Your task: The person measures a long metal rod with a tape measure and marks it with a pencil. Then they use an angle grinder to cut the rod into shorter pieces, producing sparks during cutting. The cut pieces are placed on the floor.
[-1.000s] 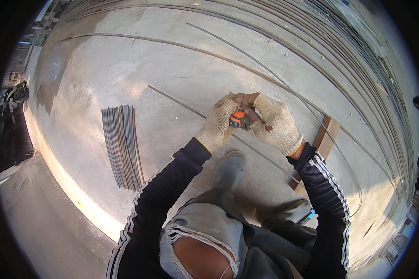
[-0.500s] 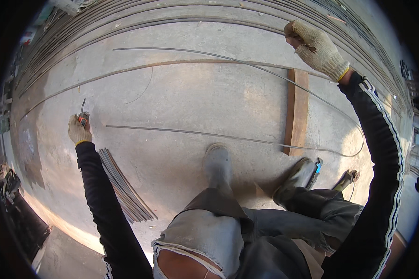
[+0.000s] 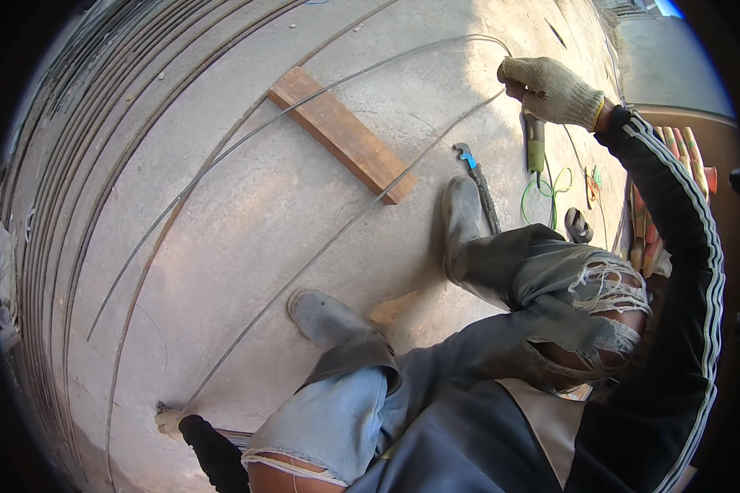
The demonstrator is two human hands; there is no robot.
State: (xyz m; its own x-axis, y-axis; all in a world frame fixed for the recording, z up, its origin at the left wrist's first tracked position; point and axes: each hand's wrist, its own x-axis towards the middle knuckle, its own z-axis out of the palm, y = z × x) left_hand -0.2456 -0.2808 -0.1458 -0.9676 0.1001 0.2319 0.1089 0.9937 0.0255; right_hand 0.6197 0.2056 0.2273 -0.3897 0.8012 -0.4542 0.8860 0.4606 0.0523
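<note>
Person crouches on a concrete floor (image 3: 247,214), arms stretched wide apart. Right hand (image 3: 551,89), in a knit work glove, is fisted tight round the far end of a thin steel rod (image 3: 337,238) near the floor's upper right edge. Left hand (image 3: 171,421), also gloved, sits low at the lower left edge, right at the rod's other end; mostly hidden by the dark sleeve, so can't tell whether it's clenched or pinching, though the rod seems to end in it. Something small and dark shows at that hand, too tiny to ID.

The rod runs diagonally across the floor btwn both hands, passing the end of a wooden plank (image 3: 341,134) and just ahead of the left boot (image 3: 325,319). A second rod (image 3: 304,99) curves over the plank toward the right hand's side. Step in hand, as I read it: one rod stretched out end to end, prob. being sized or straightened. Next move would need both ends held firm and the rod kept low, w/ no snag on the plank or the boots.

Nearby: a blue-headed wrench (image 3: 478,182) beside the right boot (image 3: 462,222), a green-handled tool (image 3: 535,148) w/ green cable just under the right hand, and a big stack of long rods (image 3: 49,205) along the left edge.
</note>
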